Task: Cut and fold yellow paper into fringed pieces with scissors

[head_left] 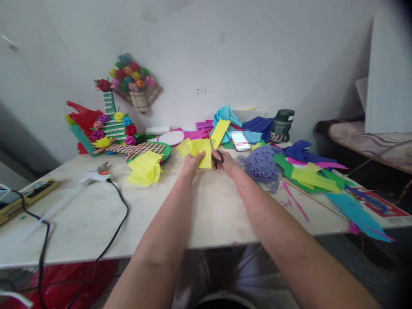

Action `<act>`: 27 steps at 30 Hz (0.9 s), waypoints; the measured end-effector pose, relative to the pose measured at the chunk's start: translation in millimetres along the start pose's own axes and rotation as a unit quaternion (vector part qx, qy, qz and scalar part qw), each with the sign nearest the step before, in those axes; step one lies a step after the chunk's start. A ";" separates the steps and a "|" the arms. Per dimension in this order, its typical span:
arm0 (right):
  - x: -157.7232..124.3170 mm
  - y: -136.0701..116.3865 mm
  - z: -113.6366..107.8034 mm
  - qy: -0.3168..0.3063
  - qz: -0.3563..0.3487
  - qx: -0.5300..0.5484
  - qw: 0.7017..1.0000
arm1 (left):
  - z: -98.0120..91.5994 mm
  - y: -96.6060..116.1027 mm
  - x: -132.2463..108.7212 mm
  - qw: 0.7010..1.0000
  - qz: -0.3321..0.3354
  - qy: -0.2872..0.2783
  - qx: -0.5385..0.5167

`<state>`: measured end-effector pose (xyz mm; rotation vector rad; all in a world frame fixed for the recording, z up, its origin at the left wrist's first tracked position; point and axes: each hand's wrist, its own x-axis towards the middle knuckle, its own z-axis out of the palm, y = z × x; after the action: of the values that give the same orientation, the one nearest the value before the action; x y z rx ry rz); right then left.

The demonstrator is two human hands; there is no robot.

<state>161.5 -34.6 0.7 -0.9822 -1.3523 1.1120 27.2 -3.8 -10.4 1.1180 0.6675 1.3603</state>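
My left hand [194, 164] pinches a yellow paper sheet [204, 150] above the middle of the white table, thumb on top. Black-handled scissors [218, 159] are gripped in my right hand [225, 163], close to the sheet's right edge; their blades are mostly hidden. A narrow yellow strip [220, 132] rises just behind the scissors, and whether it is joined to the sheet is unclear. To the left of my left hand, a loose pile of yellow paper [146, 168] lies on the table.
Purple yarn [261, 165] lies right of my right hand, near a phone [240, 141] and a dark green bottle [282, 125]. At the left are a glue gun [96, 176] with a black cord and a power strip [30, 199]. Paper flower crafts [114, 124] stand against the wall.
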 end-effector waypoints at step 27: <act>4.0 -1.2 6.2 0.061 0.003 0.031 0.998 | -1.5 0.6 1.8 1.000 0.003 0.018 -0.009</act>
<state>155.0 -31.6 2.8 -0.9940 -1.2112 1.0748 25.9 -1.8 -10.1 1.0839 0.6782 1.3922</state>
